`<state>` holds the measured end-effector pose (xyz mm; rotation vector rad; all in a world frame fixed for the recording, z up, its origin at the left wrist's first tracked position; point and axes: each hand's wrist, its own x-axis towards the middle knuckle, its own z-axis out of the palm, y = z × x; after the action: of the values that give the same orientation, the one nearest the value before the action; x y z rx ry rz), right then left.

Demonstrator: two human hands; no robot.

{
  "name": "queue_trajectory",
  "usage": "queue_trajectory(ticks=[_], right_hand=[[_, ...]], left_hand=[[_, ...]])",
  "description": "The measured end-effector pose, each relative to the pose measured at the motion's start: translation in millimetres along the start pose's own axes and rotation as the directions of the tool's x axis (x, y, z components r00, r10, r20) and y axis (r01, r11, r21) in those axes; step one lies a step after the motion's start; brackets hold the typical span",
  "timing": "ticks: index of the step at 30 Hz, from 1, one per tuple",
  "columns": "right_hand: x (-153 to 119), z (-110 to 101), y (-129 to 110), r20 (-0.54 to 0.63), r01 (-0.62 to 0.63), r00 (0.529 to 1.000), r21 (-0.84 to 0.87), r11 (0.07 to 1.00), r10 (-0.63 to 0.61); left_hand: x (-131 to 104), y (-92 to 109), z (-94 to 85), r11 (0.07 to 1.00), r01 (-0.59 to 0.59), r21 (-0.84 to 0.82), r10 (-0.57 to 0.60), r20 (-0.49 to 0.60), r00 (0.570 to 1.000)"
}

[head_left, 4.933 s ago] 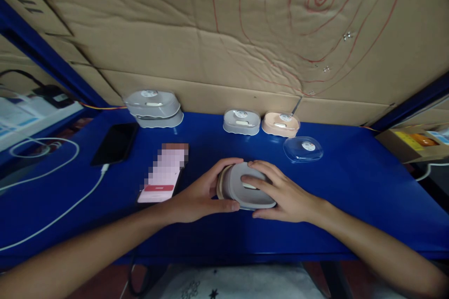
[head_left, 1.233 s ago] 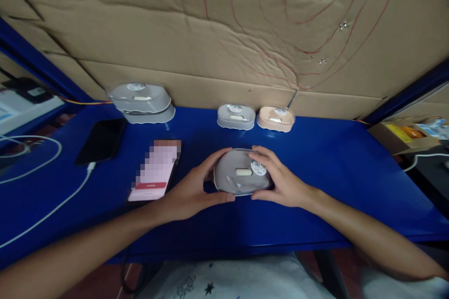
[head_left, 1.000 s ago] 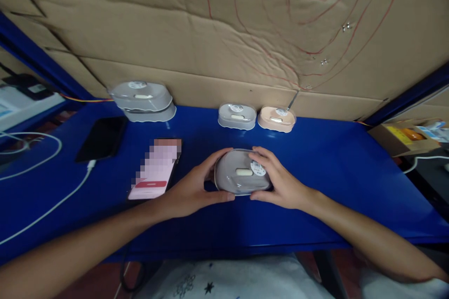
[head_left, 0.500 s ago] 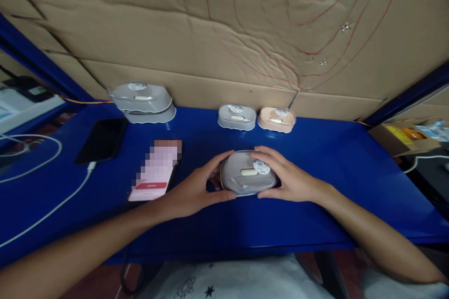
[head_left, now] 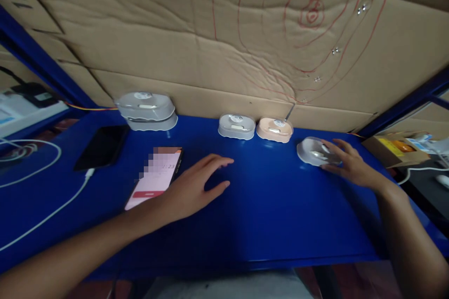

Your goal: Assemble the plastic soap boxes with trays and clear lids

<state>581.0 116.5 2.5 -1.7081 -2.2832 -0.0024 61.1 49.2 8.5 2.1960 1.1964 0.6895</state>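
Note:
A grey oval container with a clear lid [head_left: 309, 150] stands on the right part of the blue table. My right hand [head_left: 352, 161] is on its right end, with the fingers over the lid and the thumb along the near side. My left hand [head_left: 201, 184] holds nothing; its fingers and thumb are apart above the middle of the table, beside a lit phone [head_left: 154, 177]. At the back stand a grey lidded container [head_left: 236, 127] and a pink one [head_left: 275, 130]. Two more grey containers [head_left: 147, 112] are stacked at the back left.
A dark phone [head_left: 101, 147] with a white cable [head_left: 66, 203] lies at the left. Cardboard [head_left: 157, 28] rises behind the blue table [head_left: 273, 205]. An open carton [head_left: 396, 149] stands beyond the right edge, and a power strip [head_left: 38, 114] beyond the left.
The grey container has moved from between both hands to the right and back with my right hand. My left hand has let go of it. The view has shifted slightly.

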Motion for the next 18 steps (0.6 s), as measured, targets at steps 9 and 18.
queue_trajectory(ticks=[9,18], right_hand=[[49,22,29,-0.099,0.03,0.995,0.037,0.999,-0.026],[81,39,-64,-0.033,0.178,0.984,0.129,0.975,-0.176]], left_hand=[[128,-36,-35.3,0.914,-0.054,0.401,0.035,0.055,0.998],[19,-6,-15.1,0.966,-0.031,0.257,-0.02,0.196,0.98]])
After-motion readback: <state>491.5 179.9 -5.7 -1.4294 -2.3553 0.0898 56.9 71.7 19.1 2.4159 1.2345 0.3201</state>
